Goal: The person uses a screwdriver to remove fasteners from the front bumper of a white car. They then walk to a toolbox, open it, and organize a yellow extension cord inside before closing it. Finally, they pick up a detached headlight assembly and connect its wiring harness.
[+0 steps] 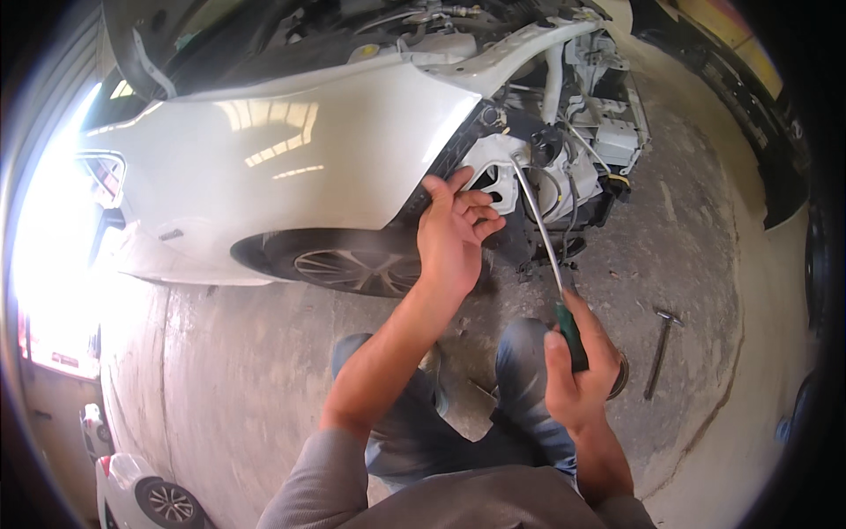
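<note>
My left hand (453,231) rests at the front edge of the white car fender (308,167), fingers apart against the dark trim (414,207) and beside a white bracket (502,150) with dark openings. My right hand (582,370) grips the green handle of a long screwdriver (569,333). Its steel shaft slants up to the bracket, where its tip sits; I cannot tell exactly what the tip touches. Exposed pipes, cables and white metal parts (617,132) surround the bracket where the car's front is open.
A wheel (344,269) is below the fender. A hammer (661,353) lies on the concrete floor (696,291) to my right. A detached black bumper (749,132) is at upper right. Another white car (132,472) stands at lower left, near a bright doorway (53,220).
</note>
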The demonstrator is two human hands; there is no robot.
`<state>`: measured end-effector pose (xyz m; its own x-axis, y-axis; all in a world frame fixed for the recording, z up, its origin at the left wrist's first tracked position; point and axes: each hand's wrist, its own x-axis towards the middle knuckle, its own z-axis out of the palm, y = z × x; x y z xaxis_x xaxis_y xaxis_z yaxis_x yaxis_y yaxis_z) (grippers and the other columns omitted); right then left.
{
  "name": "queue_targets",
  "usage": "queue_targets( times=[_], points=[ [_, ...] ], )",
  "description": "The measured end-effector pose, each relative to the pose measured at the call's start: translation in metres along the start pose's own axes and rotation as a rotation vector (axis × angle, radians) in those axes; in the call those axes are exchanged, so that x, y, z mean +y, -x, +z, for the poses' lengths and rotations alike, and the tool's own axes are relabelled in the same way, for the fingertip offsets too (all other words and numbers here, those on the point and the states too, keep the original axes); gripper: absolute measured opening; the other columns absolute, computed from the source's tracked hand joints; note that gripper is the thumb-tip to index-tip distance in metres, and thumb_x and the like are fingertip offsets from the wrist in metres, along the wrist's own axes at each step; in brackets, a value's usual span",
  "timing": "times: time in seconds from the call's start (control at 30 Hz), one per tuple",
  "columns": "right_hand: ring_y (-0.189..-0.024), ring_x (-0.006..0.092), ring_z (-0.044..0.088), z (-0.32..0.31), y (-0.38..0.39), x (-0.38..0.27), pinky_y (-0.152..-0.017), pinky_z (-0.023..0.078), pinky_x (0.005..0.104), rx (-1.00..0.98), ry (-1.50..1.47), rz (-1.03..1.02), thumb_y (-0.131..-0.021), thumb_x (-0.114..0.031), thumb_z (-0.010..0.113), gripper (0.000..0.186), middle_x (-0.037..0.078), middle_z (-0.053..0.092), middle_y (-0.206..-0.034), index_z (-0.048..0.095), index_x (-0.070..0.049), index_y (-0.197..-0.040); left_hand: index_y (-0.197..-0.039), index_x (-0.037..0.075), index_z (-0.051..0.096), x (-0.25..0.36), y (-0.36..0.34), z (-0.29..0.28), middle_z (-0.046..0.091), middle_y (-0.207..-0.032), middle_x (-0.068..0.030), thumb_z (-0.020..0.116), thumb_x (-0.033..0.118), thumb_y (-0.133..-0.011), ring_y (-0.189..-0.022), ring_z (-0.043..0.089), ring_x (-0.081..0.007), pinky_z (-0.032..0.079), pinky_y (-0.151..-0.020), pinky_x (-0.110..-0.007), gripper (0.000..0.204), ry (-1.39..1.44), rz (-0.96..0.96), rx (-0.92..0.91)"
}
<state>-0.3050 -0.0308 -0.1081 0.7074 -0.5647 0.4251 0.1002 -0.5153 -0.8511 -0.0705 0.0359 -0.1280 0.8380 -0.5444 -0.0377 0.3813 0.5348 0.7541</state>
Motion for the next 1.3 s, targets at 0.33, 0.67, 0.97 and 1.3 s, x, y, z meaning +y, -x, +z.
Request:
queue_targets(
  times=[0.33,0.67,0.97,1.3],
  points=[
    [-0.091,0.0361,0.072,-0.043,0.126,0.134,-0.082,0.056,0.0405,-0.048,0.124,0.17,-0.092,-0.008,0.066,0.044,0.023,0.072,-0.105,0.063,0.0,-0.136,-0.122,-0.001,0.059,-0.019,0.021,0.005,0.064,-0.081,-0.0055,0.044,0.063,-0.106,-0.069,0.062,-0.0163,0.052,-0.063,-0.032,0.068,-0.191,-0.066,0.181],
    [-0.108,0.0419,0.069,-0.108,0.352,0.282,-0.094,0.055,0.0511,-0.408,0.408,0.719,-0.084,-0.008,0.061,0.058,0.018,0.072,-0.121,0.059,-0.011,-0.141,-0.129,0.011,0.065,-0.089,0.117,-0.045,0.073,-0.095,-0.0145,0.061,0.04,-0.103,-0.085,0.072,-0.0288,0.058,-0.078,-0.043,0.039,-1.306,-0.238,-0.904],
    [-0.12,0.041,0.062,-0.097,0.425,0.329,-0.102,0.051,0.0505,-0.356,0.694,0.993,-0.088,-0.008,0.058,0.051,0.021,0.064,-0.13,0.06,-0.006,-0.139,-0.122,0.005,0.061,-0.12,0.127,-0.035,0.072,-0.1,-0.0165,0.068,0.037,-0.095,-0.098,0.071,-0.0346,0.058,-0.084,-0.045,0.042,-1.939,0.052,-1.217],
    [-0.101,0.0363,0.074,-0.072,0.38,0.352,-0.089,0.058,0.0443,-0.267,0.399,0.924,-0.095,-0.015,0.064,0.03,0.02,0.076,-0.109,0.073,-0.007,-0.122,-0.128,0.009,0.06,-0.125,0.132,-0.04,0.071,-0.094,-0.0141,0.068,0.035,-0.095,-0.093,0.071,-0.0339,0.058,-0.077,-0.045,0.043,-1.812,0.115,-1.288]
  ],
)
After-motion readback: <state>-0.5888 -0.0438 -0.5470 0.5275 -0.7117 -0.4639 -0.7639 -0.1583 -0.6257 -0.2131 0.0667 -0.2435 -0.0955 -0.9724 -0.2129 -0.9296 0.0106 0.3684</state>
